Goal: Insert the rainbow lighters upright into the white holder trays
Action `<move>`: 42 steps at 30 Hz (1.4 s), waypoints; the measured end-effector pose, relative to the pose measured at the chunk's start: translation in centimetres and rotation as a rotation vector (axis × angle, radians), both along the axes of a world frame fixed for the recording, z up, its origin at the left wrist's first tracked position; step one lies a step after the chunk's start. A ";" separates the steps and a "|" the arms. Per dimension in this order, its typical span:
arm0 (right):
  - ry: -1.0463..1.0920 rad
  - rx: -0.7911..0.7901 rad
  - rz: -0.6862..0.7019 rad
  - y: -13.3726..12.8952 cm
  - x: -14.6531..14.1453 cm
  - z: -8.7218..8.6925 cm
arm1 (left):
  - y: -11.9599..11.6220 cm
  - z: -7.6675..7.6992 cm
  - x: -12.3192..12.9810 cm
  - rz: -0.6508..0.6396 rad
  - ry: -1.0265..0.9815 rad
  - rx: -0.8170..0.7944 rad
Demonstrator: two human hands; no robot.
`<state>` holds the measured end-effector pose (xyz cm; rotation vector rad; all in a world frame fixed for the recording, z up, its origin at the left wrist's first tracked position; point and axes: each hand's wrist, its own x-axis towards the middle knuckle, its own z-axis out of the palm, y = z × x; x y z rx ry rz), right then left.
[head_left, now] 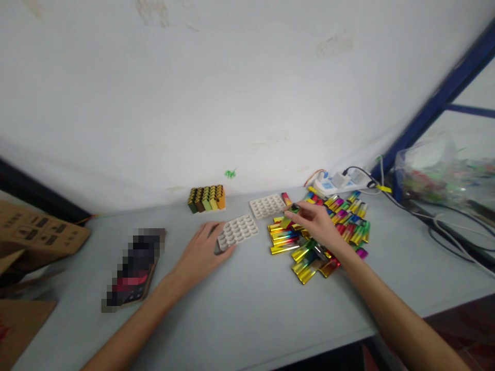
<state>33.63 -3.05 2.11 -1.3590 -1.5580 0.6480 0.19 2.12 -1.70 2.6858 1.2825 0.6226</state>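
Observation:
My left hand (pixel 204 246) grips the left end of a white tray (pixel 237 231) with rows of small cells, its thumb along the near edge and its fingers at the far side. No casings show in that tray's visible cells. Between the fingertips of my right hand (pixel 315 221) is a shiny green-yellow lighter casing (pixel 286 221), held at the left side of a heap of metallic lighter casings (pixel 305 270) in gold, red, green, blue and purple. A second white tray (pixel 267 206) lies flat behind, close to the wall.
Upright casings in rows fill a block (pixel 207 200) by the wall. A phone-like device (pixel 133 270), partly blurred out, lies at left near cardboard boxes (pixel 38 232). A power strip (pixel 340 181) with cables sits behind the heap. Plastic bags (pixel 436 170) are at right beside a blue frame (pixel 421 111).

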 end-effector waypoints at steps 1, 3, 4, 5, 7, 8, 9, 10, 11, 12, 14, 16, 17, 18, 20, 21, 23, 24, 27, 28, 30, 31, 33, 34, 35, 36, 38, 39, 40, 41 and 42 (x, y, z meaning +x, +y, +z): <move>-0.016 0.004 0.002 -0.1 0.1 0.1 | 0.1 0.1 -0.4 0.035 0.022 0.019; -0.049 0.016 0.013 -0.3 0.2 0.2 | 0.0 0.4 -1.1 0.111 0.063 0.070; -0.071 0.028 0.017 -0.4 0.3 0.3 | -0.2 0.5 -1.3 0.151 0.067 0.115; -0.096 0.044 0.019 -0.5 0.2 0.5 | -0.4 0.7 -1.2 0.177 0.063 0.163; -0.142 0.080 0.019 -0.8 0.0 0.9 | -0.8 1.1 -0.4 0.169 0.048 0.237; -0.161 0.097 0.016 -0.9 -0.1 1.1 | -0.9 1.4 0.4 0.136 0.057 0.248; -0.175 0.110 0.018 -1.0 -0.2 1.3 | -0.8 1.6 1.4 0.093 0.070 0.248; -0.179 0.119 0.024 -1.1 -0.4 1.5 | -0.6 1.7 2.6 0.048 0.081 0.239; -0.175 0.121 0.033 -1.2 -0.5 1.6 | -0.3 1.8 4.0 0.009 0.085 0.221; -0.165 0.118 0.044 -1.2 -0.5 1.6 | 0.3 1.9 5.3 -0.031 0.085 0.200; -0.123 0.103 0.072 -1.1 -0.6 1.5 | 1.7 1.7 8.0 -0.108 0.098 0.156; -0.051 0.089 0.089 -1.0 -0.6 1.3 | 3.4 1.5 10.0 -0.148 0.134 0.119; -0.005 0.087 0.092 -1.0 -0.5 1.3 | 4.2 1.3 10.6 -0.166 0.153 0.093; 0.041 0.089 0.092 -0.9 -0.5 1.2 | 4.9 1.2 11.1 -0.185 0.167 0.068; 0.125 0.075 0.095 -0.9 -0.5 1.3 | 5.9 0.9 11.2 -0.216 0.167 0.046; 0.163 0.050 0.104 -1.0 -0.5 1.4 | 6.2 0.9 10.9 -0.221 0.152 0.044; 0.229 -0.026 0.141 -1.2 -0.6 1.6 | 6.0 1.1 9.7 -0.209 0.064 0.030; 0.272 -0.067 0.166 -1.4 -0.7 1.8 | 5.7 1.2 8.8 -0.213 0.042 0.036; 0.479 -0.171 0.241 -1.8 -1.2 1.9 | 3.4 2.0 5.7 -0.196 -0.011 0.086; 0.560 -0.206 0.268 -2.0 -1.3 1.8 | 2.2 2.3 4.6 -0.177 -0.016 0.106; 0.686 -0.261 0.312 -2.2 -1.7 1.7 | -0.4 2.6 2.4 -0.148 -0.032 0.140; 0.720 -0.279 0.324 -2.2 -1.9 1.6 | -1.8 2.6 1.3 -0.141 -0.034 0.147; 0.754 -0.308 0.335 -2.2 -2.3 1.3 | -4.4 2.3 -0.5 -0.108 -0.031 0.136; 0.764 -0.322 0.338 -2.1 -2.5 1.2 | -5.6 2.0 -1.2 -0.096 -0.031 0.114; 0.768 -0.336 0.340 -2.0 -2.7 1.0 | -6.7 1.7 -1.7 -0.098 -0.020 0.077; 0.766 -0.343 0.337 -1.9 -2.9 0.8 | -7.5 1.3 -2.1 -0.103 -0.011 0.044; 0.730 -0.334 0.307 -1.6 -3.4 0.3 | -8.4 0.8 -2.3 -0.121 -0.002 0.014; 0.701 -0.326 0.284 -1.5 -3.6 0.1 | -8.5 0.7 -2.2 -0.126 0.001 0.001; 0.669 -0.324 0.265 -1.4 -3.8 -0.2 | -8.4 0.6 -1.9 -0.147 0.005 -0.014; 0.636 -0.329 0.253 -1.2 -4.1 -0.4 | -8.0 0.7 -1.4 -0.169 0.007 -0.034; 0.601 -0.335 0.247 -1.1 -4.3 -0.6 | -7.6 0.9 -0.9 -0.197 0.007 -0.054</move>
